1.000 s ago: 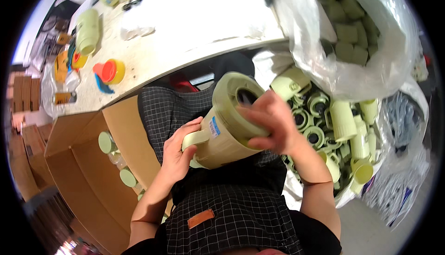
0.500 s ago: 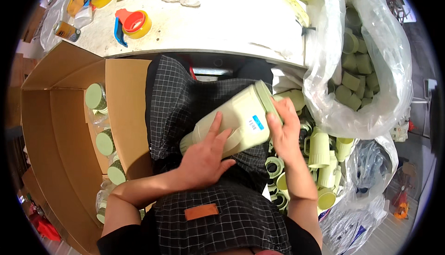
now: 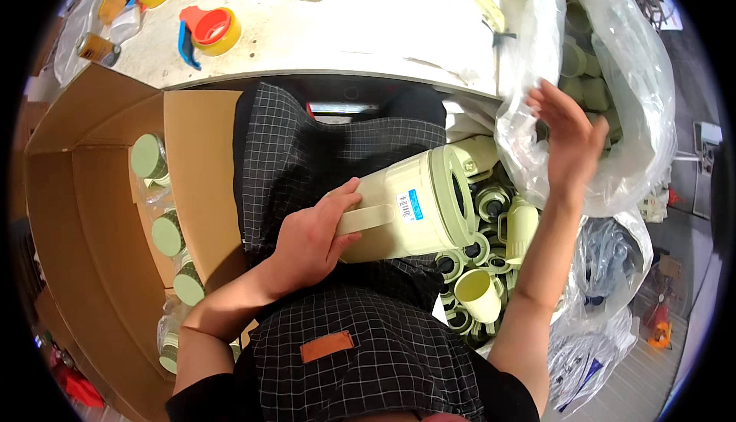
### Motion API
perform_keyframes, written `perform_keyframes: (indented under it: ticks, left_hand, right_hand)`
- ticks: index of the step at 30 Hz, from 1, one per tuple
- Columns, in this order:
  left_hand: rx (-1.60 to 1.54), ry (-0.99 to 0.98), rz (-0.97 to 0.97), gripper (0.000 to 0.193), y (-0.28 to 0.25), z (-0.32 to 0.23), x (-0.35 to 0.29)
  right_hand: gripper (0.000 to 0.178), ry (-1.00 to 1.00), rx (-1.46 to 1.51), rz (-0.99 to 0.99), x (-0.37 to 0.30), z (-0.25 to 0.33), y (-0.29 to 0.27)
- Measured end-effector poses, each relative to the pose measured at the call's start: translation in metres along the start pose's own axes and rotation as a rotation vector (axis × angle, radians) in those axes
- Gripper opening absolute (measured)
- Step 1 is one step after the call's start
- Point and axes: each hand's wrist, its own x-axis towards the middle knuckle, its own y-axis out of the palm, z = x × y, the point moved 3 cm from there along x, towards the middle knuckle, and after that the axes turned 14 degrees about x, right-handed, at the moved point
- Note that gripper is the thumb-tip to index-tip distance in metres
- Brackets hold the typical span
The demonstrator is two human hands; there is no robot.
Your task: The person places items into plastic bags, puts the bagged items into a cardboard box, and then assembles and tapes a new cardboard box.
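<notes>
A large pale green jug with a blue and white sticker lies tilted across my lap, its ringed mouth facing right. My left hand is closed around the jug at its handle. My right hand is off the jug, its fingers apart and nothing in them. It hovers at the near rim of a clear plastic bag. Inside that bag are several dull green cup-shaped pieces.
On my left, an open cardboard box holds several green-lidded containers. To my right are piled light green cups and black-centred rings. A white table ahead carries tape in a red-and-yellow dispenser.
My right hand has left the jug's rim and moved up and right to the plastic bag. The jug now lies more level, with my left hand closed at its handle.
</notes>
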Motion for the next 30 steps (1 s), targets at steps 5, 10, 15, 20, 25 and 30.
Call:
perform_keyframes:
  ticks: [5,10,15,20,25,30]
  left_hand:
    - [0.041,-0.051,0.085,0.049,0.002,0.0,0.0]
    - [0.007,-0.016,-0.06,0.046,-0.003,-0.002,-0.003]
    - [-0.123,0.01,-0.008,0.033,-0.015,0.013,0.033]
    - [0.053,0.11,-0.625,0.083,-0.023,0.005,0.183]
    - [-0.011,-0.184,-0.535,0.041,-0.004,0.048,0.331]
    - [-0.428,0.064,-0.135,0.02,0.018,0.007,0.295]
  right_hand:
    - [0.088,0.627,0.582,0.377,-0.03,-0.059,0.112]
    - [0.097,0.436,0.513,0.0,-0.019,-0.092,0.001]
    - [0.079,0.274,0.423,0.212,-0.054,-0.081,0.08]
    - [0.048,0.07,0.211,0.032,-0.044,-0.061,0.083]
    - [0.064,-0.131,-0.091,-0.207,-0.017,-0.049,0.076]
    - [0.074,-0.439,-0.531,-0.738,0.059,-0.041,0.048]
